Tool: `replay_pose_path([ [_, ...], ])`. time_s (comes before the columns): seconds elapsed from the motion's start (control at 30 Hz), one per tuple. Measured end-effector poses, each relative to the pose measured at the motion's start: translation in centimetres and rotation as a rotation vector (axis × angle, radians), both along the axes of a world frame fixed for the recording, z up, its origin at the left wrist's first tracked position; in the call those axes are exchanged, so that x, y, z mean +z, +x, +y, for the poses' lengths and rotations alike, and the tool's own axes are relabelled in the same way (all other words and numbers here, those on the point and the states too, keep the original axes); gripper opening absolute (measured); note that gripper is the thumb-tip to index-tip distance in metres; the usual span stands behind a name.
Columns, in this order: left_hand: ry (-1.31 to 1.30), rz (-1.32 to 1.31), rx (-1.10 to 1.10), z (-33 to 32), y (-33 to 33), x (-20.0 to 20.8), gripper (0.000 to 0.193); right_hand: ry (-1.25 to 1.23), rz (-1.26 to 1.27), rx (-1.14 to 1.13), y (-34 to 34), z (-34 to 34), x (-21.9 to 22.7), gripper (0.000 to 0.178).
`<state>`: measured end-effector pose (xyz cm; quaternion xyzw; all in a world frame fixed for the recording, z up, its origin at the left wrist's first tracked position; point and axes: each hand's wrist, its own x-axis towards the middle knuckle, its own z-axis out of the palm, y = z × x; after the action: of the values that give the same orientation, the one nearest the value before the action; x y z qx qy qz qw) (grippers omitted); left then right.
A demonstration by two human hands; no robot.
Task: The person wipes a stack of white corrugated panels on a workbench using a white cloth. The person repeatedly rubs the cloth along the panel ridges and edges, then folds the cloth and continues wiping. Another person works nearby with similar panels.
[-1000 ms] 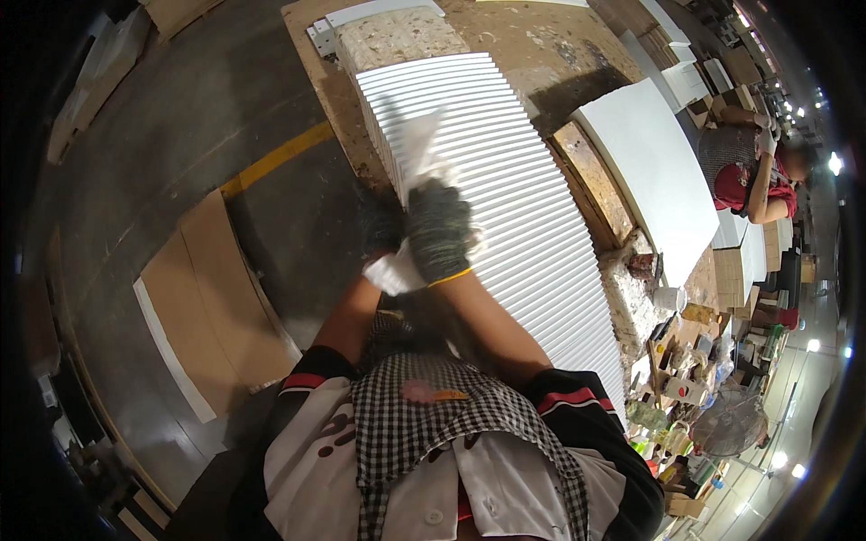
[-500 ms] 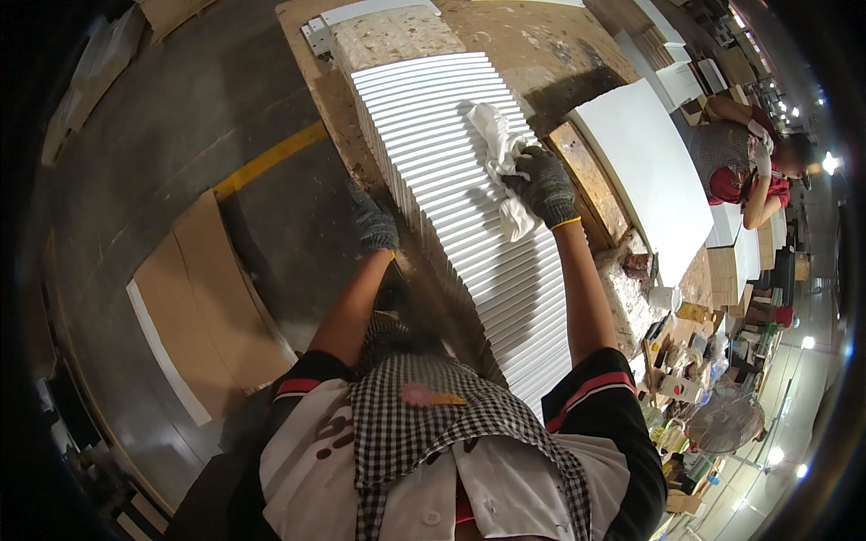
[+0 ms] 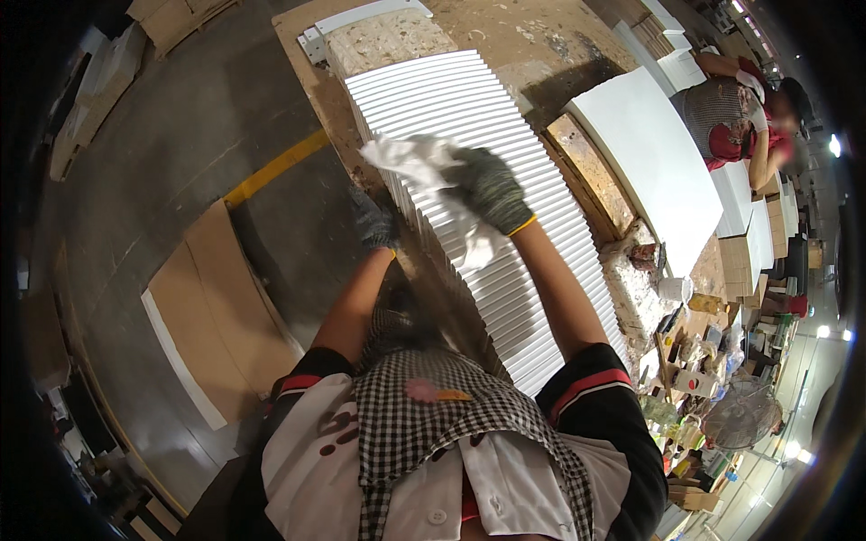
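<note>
A long row of white panels (image 3: 433,86) stands on edge, packed side by side on the work table. My right hand (image 3: 494,191), in a dark grey knitted glove with a yellow cuff, is closed on a crumpled white cloth (image 3: 406,155). That cloth is smeared by motion; it spreads over the panels' top edges and reaches their left side. Lower on the left, my left hand (image 3: 373,222) wears a matching glove. Its fingers are stretched out beside the left side of the row, and nothing shows in them. Whether it touches the panels I cannot tell.
Right of the row lies a large white board (image 3: 645,153) on a stained wooden block (image 3: 591,171). A brown cardboard sheet (image 3: 216,311) is on the floor at left. A co-worker (image 3: 735,113) stands at far right, above a fan (image 3: 741,413) and a cluttered bench.
My right hand has swept the white cloth leftward across the panels, from their right side toward the left edge. The left hand has stayed almost in place. The view has shifted slightly.
</note>
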<state>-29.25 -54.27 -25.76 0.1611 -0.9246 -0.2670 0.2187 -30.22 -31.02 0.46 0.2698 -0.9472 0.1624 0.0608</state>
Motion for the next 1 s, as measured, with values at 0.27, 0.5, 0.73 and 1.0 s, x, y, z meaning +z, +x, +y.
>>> replay_pose_path([
  [0.27,0.024,0.044,0.118,0.4,-1.0,-3.8,0.074,-0.058,0.01,0.018,-2.6,-0.4,-4.1,0.019],
  [0.5,0.093,-0.279,-0.316,-1.3,-0.1,-3.4,0.088,-0.096,0.238,0.208,0.8,-4.2,-4.4,0.036],
  [0.73,-0.433,-0.162,0.139,-0.6,-0.6,-3.5,0.091,0.026,-0.098,-0.359,-0.8,13.2,-0.8,0.022],
  [1.0,-0.189,-0.35,0.018,-0.2,0.4,-1.2,0.076,0.031,0.056,0.091,-1.2,3.3,-3.7,0.021],
])
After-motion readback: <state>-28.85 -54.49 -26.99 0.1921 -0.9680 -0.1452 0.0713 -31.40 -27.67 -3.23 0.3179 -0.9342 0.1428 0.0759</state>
